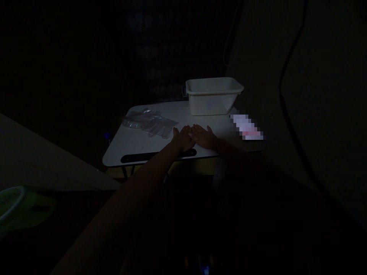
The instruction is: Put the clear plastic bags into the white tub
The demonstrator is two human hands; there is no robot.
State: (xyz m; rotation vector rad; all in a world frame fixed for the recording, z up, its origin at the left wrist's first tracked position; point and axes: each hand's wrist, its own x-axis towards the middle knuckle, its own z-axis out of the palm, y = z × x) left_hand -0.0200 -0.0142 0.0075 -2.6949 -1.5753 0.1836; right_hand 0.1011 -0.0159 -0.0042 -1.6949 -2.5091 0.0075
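Observation:
My left hand (184,140) is held flat over the front part of a small white table (149,146), its thumb apart from the fingers. Against it lies my right hand (204,136), fingers stretched out and overlapping the left fingertips. Neither hand holds anything that I can see. Left of the hands, clear plastic bags (155,123) lie flat and crumpled on the tabletop. Behind the hands stands a cream plastic tub (210,104) with handles at its sides; its floor is hidden from this angle.
A blurred-out, bright flat object (247,126) lies at the table's right edge. Along the front edge runs a black slot (137,157). A green basket (31,208) sits low at the left. A dark cable (282,88) hangs on the right. The room is very dim.

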